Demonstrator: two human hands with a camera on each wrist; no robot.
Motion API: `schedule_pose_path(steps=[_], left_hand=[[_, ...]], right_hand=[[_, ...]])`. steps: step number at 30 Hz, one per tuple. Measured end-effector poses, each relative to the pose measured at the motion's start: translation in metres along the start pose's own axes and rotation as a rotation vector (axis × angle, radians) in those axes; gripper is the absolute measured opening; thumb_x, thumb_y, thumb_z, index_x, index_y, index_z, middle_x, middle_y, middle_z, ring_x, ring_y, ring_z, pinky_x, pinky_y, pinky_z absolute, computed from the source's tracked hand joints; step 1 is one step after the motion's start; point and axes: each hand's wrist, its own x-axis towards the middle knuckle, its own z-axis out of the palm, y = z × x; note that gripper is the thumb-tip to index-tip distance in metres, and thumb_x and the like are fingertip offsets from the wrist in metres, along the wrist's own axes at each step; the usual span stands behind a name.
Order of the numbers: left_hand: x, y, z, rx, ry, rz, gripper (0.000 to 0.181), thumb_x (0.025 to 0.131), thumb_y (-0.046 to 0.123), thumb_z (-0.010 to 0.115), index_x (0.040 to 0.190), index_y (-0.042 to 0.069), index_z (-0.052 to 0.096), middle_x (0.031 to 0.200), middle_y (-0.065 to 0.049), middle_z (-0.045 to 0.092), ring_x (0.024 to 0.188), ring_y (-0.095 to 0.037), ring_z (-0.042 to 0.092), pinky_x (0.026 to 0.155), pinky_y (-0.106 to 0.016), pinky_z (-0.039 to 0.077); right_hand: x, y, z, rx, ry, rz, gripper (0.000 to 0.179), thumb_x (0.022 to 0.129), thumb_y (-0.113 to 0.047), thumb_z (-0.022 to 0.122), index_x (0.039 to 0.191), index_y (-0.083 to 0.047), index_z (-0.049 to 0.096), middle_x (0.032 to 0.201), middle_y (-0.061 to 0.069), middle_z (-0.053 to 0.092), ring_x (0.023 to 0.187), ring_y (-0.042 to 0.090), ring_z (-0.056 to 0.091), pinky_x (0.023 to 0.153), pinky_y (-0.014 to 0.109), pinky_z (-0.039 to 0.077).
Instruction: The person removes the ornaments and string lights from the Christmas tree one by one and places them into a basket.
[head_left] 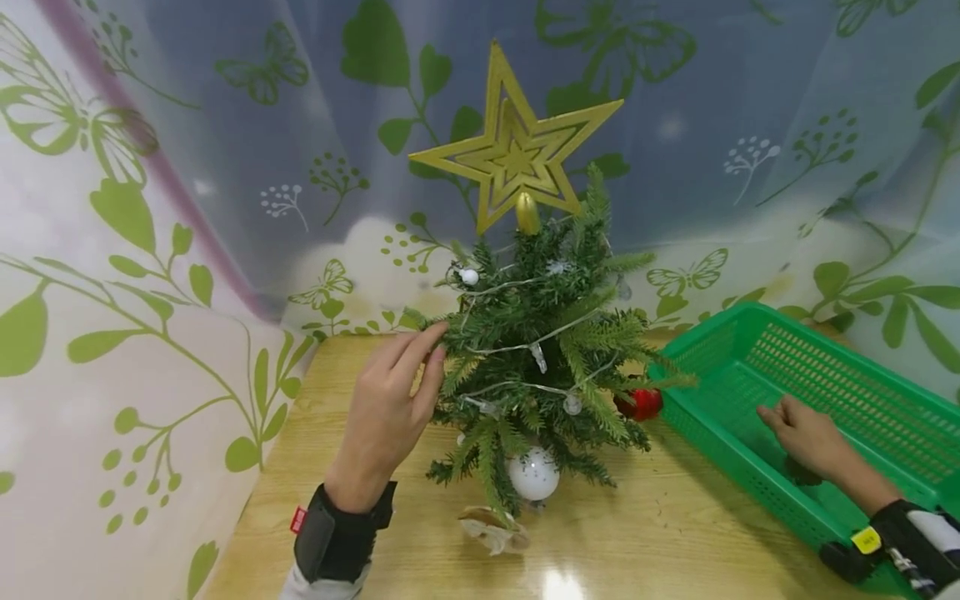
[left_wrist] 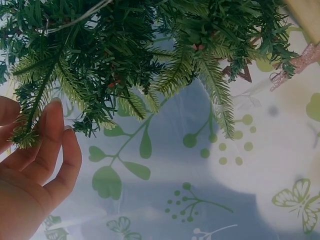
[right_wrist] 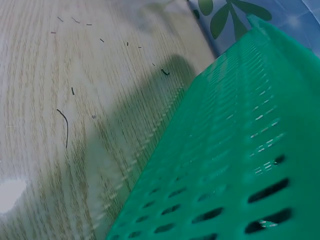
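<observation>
A small green Christmas tree (head_left: 525, 333) stands on the table, topped by a gold star (head_left: 517, 158) and wound with a clear light string. At its left side my left hand (head_left: 393, 396) lightly holds a branch. In the left wrist view that branch tip (left_wrist: 25, 135) lies between the thumb and the curved fingers (left_wrist: 50, 125). My right hand (head_left: 806, 442) is down inside a green basket (head_left: 720, 450), fingers bent. Something dark (head_left: 802, 472) shows beneath it, and I cannot tell whether the hand holds it. Only the basket's side and the table appear in the right wrist view.
A white ball (head_left: 534, 473) hangs low on the tree's front, and a red ornament (head_left: 641, 404) sits between tree and basket. A pale piece (head_left: 495, 531) lies at the tree's foot. Patterned curtain stands behind and left of the wooden table (head_left: 600, 550). Dark bits (right_wrist: 64, 125) are scattered near the basket.
</observation>
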Motion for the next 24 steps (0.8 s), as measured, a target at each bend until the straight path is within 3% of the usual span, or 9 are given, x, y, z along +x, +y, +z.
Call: schedule_pose_path(steps=[4,10,14,19,24], left_hand=[[0.001,0.002,0.000,-0.003,-0.003,0.000,0.033,0.090,0.000,0.064,0.123,-0.001,0.063,0.094,-0.013,0.065,0.080,-0.025,0.062,0.068,-0.037,0.050],[0.000,0.003,-0.001,-0.003,-0.016,-0.009,0.035,0.090,-0.001,0.063,0.125,0.000,0.062,0.096,-0.013,0.065,0.080,-0.023,0.062,0.067,-0.034,0.050],[0.000,0.003,-0.001,0.005,-0.021,-0.017,0.035,0.091,0.000,0.063,0.125,0.000,0.062,0.096,-0.013,0.065,0.079,-0.022,0.062,0.067,-0.034,0.050],[0.001,0.004,-0.002,0.016,-0.025,-0.018,0.034,0.091,0.001,0.063,0.125,0.000,0.063,0.095,-0.012,0.065,0.079,-0.022,0.062,0.066,-0.034,0.050],[0.001,0.004,-0.003,0.023,-0.030,-0.021,0.034,0.091,0.001,0.063,0.124,0.001,0.063,0.096,-0.013,0.066,0.080,-0.023,0.063,0.066,-0.034,0.051]], right_hand=[[0.001,0.003,0.003,-0.035,-0.023,-0.031,0.027,0.104,-0.018,0.042,0.082,-0.004,0.042,0.069,0.003,0.040,0.054,0.014,0.037,0.052,0.029,0.033],[0.003,-0.006,0.003,-0.063,-0.094,-0.092,0.026,0.101,-0.018,0.051,0.077,-0.008,0.046,0.068,0.000,0.041,0.055,0.011,0.038,0.053,0.027,0.033],[0.010,-0.028,0.000,-0.075,-0.036,-0.099,0.026,0.102,-0.020,0.049,0.082,-0.003,0.055,0.069,0.002,0.048,0.057,0.014,0.043,0.053,0.029,0.034],[0.019,-0.064,-0.007,0.042,0.048,-0.090,0.034,0.104,-0.030,0.043,0.100,0.000,0.060,0.090,0.012,0.063,0.083,0.029,0.061,0.061,0.036,0.045],[0.025,-0.097,-0.015,0.235,0.026,-0.163,0.041,0.106,-0.034,0.036,0.113,0.000,0.059,0.111,0.016,0.060,0.096,0.008,0.057,0.079,0.029,0.050]])
